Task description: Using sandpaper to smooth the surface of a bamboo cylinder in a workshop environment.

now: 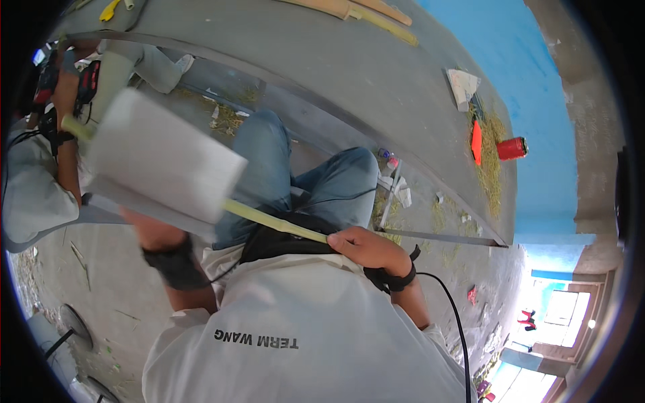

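Observation:
A thin yellow-green stick (275, 223), like a bamboo strip, slants across my lap. My right hand (366, 247) is closed around its right end, thumb along the top. A white block-like piece (168, 144), smeared by motion, covers the stick's middle; whether the stick runs through or behind it I cannot tell. Past the white piece, a yellow-green end (75, 127) shows at the upper left. My left hand (156, 232) is beneath the white piece's lower edge, blurred, with its fingers hidden. Black bands circle both my wrists.
At the left a co-worker's hand (65, 91) is by a red and black power tool (87, 82). The grey table (322, 74) ahead bears pale yellow rods (383, 23), a red can (512, 148), an orange-red piece (476, 142), paper (462, 88) and straw-like shavings (494, 168).

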`<state>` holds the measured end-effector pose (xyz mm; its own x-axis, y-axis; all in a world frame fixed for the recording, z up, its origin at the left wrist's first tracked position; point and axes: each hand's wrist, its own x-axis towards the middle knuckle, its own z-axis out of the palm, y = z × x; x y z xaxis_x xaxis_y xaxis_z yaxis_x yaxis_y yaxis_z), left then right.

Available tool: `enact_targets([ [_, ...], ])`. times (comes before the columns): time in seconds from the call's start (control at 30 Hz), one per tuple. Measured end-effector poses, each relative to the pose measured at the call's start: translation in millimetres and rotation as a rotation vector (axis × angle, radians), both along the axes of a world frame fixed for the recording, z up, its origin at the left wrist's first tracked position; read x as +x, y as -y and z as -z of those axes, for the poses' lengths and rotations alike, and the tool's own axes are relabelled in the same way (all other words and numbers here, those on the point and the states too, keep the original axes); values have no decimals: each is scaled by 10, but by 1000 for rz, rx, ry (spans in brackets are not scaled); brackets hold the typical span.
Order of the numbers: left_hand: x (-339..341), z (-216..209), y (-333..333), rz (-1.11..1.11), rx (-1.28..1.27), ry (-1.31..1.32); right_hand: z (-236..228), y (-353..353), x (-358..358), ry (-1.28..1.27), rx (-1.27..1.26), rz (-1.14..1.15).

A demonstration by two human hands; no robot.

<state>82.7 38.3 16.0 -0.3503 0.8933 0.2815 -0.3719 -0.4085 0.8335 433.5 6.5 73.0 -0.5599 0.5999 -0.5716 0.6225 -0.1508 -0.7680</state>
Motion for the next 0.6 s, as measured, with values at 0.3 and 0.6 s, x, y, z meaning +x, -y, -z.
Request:
enact_targets([
  [0.3,96,-41,-297,-14,13,-92,-99,191,88,1,-3,145],
  [0.6,189,-182,-229,103,22,360,-85,-50,21,91,-72,63],
])
